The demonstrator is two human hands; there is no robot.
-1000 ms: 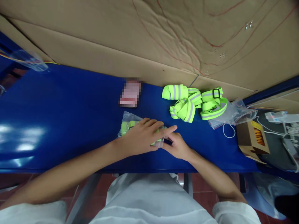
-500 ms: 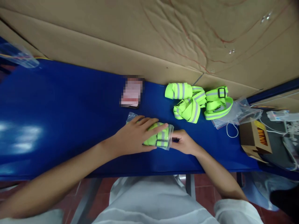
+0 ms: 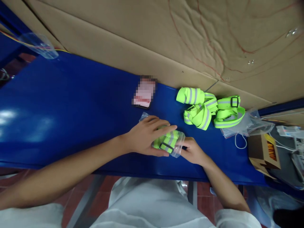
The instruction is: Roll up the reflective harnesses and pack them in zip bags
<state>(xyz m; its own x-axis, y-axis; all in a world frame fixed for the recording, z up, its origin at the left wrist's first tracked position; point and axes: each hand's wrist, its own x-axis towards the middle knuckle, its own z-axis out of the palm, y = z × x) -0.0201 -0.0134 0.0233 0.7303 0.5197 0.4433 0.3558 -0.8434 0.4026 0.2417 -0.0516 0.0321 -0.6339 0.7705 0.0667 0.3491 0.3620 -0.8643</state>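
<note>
A clear plastic zip bag (image 3: 180, 145) with a rolled neon-yellow reflective strap (image 3: 174, 136) inside lies on the blue table in front of me. The strap has a grey stripe, and its black buckle shows near the bag's right end. My left hand (image 3: 148, 136) rests over the packet, fingers along its far side and thumb along its near side, hiding the left part. At the bag's right end my right hand (image 3: 192, 150) pinches the plastic edge between thumb and fingers; the fingertips are partly behind the film.
Several loose reflective straps (image 3: 200, 106) lie beyond my right hand, beside more clear bags (image 3: 255, 126). A phone (image 3: 144, 91) lies near the cardboard wall (image 3: 106, 44). At right stands an open cardboard box (image 3: 261, 152); a clear plastic cup (image 3: 48, 50) lies far left.
The camera view has shifted, so the table's things sit further right in the picture. The packet has tilted slightly, its buckle now slanting. Both hands stay on the bag.
</note>
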